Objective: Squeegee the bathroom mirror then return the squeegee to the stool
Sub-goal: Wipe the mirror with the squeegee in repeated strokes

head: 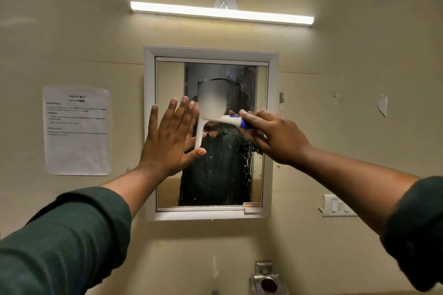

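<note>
- Cream bathroom wall, pretty scuffed, with a long lit tube light (pixel 221 13) above a small white-framed mirror (pixel 272 127).
- Right hand (pixel 271 135) is curled round the blue grip of a white plastic squeegee (pixel 227 119), handle held sideways so the blade runs up-down against the glass. Looks set up for a sideways pull, I'd guess.
- Left hand (pixel 171 136) is spread flat, fingers straight and pointing up, over the mirror's left edge, just beside the blade. Probably bracing the frame, though I can't tell if the palm really touches.
- Water drops cling to the right and lower glass, so the wiping seems only partly done.
- Further out: a printed paper sheet (pixel 76 130) taped to the wall on the left, a white wall switch (pixel 336 206) on the right, a metal fitting (pixel 267 281) down below.
- No stool in view, so the return step is yet to come.
</note>
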